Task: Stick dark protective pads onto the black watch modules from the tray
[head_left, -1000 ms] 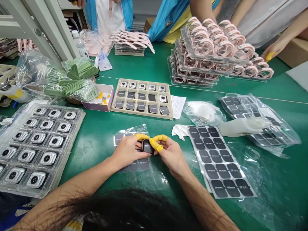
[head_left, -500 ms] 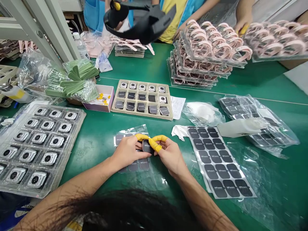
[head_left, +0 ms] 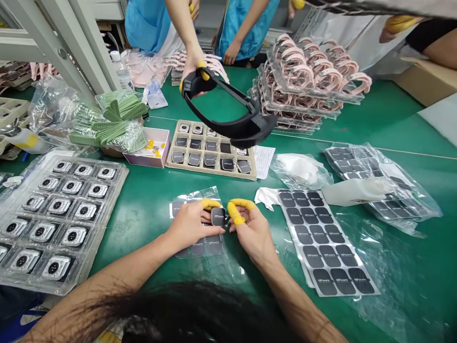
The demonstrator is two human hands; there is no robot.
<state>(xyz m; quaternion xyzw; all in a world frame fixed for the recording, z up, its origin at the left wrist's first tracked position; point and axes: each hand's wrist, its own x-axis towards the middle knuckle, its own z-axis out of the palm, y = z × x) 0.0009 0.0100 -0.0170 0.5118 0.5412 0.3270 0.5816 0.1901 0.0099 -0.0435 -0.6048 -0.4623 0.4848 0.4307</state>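
My left hand [head_left: 189,221] holds a small square watch case [head_left: 218,216], its dark printed face turned up toward me. Just to the right is my right hand [head_left: 250,226], its yellow-covered thumb and index finger curled close together; whether anything is between them is too small to tell. Beneath my left hand lies a sheet of dark square stickers [head_left: 198,248] on clear film. Beyond both hands stands a beige tray [head_left: 214,172] of watch cases, several with dark square faces. A larger sticker sheet [head_left: 319,233] lies to the right.
A clear tray of watch cases [head_left: 107,226] is at the left. Across the table a person's hand [head_left: 193,66] holds a black headset [head_left: 246,131] over the beige tray. Stacked trays of pink straps [head_left: 303,95], a white bottle [head_left: 357,190] and a small box [head_left: 166,150] stand around.
My right hand has moved slightly right, off the watch case, whose face is now uncovered. The black headset has come down and nearer. A tray of pink straps at the far right is gone.
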